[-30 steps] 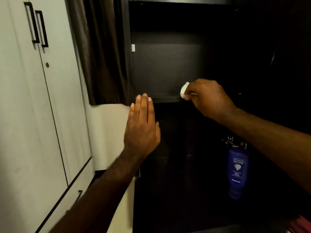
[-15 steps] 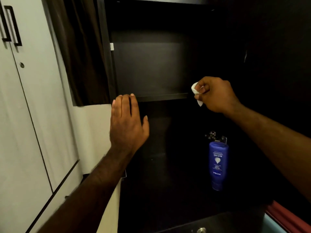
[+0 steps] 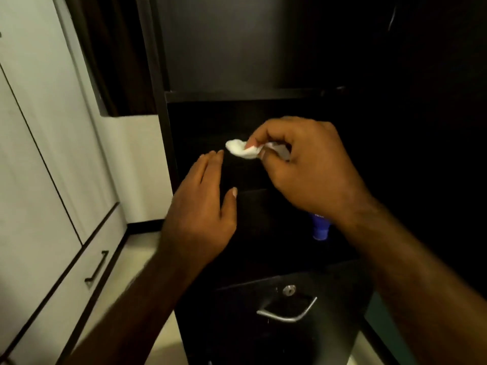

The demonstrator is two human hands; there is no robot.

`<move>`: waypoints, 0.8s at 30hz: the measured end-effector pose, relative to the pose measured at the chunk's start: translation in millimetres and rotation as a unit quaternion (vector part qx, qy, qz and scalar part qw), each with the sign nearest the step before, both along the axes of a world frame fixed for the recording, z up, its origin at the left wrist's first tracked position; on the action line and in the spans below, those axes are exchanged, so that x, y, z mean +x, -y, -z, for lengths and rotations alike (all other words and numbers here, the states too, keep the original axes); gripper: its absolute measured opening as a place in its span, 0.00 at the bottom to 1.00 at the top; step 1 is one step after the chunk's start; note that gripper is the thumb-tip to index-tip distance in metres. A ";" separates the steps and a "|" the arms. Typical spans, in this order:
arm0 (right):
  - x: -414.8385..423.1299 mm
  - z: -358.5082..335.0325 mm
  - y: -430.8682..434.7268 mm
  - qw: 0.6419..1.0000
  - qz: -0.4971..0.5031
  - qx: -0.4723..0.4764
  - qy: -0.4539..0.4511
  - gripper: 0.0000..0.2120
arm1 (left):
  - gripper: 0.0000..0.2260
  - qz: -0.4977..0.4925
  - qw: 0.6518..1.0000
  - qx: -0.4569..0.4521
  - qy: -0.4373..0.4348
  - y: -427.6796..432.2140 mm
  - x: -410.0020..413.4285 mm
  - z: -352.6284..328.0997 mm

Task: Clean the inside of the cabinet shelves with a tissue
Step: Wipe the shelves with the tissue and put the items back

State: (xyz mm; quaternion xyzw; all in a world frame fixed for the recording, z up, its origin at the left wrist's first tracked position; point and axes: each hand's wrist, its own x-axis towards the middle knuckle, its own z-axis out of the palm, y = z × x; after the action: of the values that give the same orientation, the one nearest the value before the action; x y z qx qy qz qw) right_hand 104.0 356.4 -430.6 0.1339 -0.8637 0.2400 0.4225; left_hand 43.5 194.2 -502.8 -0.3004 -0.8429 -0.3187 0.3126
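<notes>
The right hand (image 3: 308, 169) is pinching a crumpled white tissue (image 3: 243, 150) before the dark cabinet (image 3: 237, 48); the left hand (image 3: 200, 206) is hovering beside it, fingers straight.

The left hand (image 3: 200, 206) and the right hand (image 3: 311, 169) are showing bare, their nails trimmed short. The left forearm (image 3: 137, 299) and the right forearm (image 3: 411, 272) are showing uncovered along their whole visible length.

blue bottle (image 3: 320, 229): mostly behind right hand (image 3: 311, 167) | tissue (image 3: 241, 151): partly inside its grip | left forearm (image 3: 126, 312): blurred
</notes>
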 end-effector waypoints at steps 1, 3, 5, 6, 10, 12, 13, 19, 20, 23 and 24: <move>3.9 18.1 3.5 1.000 0.003 0.011 0.007 0.11 | 0.25 0.016 1.000 -0.004 0.015 2.8 7.1 12.8; 8.3 55.9 7.4 0.999 0.024 0.032 0.033 0.11 | 0.24 0.009 0.999 -0.021 0.050 5.4 16.8 35.5; 9.6 88.5 8.9 0.996 0.044 0.039 0.064 0.10 | 0.25 -0.017 0.995 -0.046 0.088 4.2 19.8 51.2; 9.4 101.4 8.7 0.995 0.048 0.040 0.076 0.10 | 0.25 -0.024 0.992 -0.059 0.105 2.6 19.2 56.8; 2.4 129.9 4.0 0.991 0.037 0.049 0.120 0.13 | 0.27 -0.036 0.985 -0.078 0.150 -1.2 15.1 65.5; -1.5 135.9 1.8 0.987 0.042 0.063 0.141 0.15 | 0.28 -0.042 0.982 -0.079 0.166 -2.4 13.8 66.3; -3.4 138.7 0.4 0.986 0.044 0.064 0.151 0.16 | 0.28 -0.043 0.980 -0.084 0.175 -2.8 13.2 67.0; -5.1 148.2 -2.5 0.980 0.015 0.067 0.186 0.20 | 0.33 -0.045 0.969 -0.126 0.207 -3.2 10.6 68.8; -4.4 149.4 -2.8 0.982 0.014 0.063 0.180 0.21 | 0.33 -0.045 0.970 -0.128 0.202 -3.1 11.1 69.1; -1.4 150.4 -4.0 0.984 0.006 0.050 0.172 0.25 | 0.32 -0.048 0.972 -0.135 0.187 -3.1 12.0 70.8; -0.9 150.7 -4.4 0.984 0.000 0.048 0.169 0.26 | 0.31 -0.050 0.972 -0.135 0.184 -2.9 12.1 70.6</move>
State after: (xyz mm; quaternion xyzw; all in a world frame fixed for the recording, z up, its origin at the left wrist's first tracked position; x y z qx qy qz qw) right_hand 103.1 360.7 -581.3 0.1113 -0.9334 0.2170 0.2634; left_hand 55.6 197.2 -573.4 -0.2337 -0.9350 -0.2360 0.1244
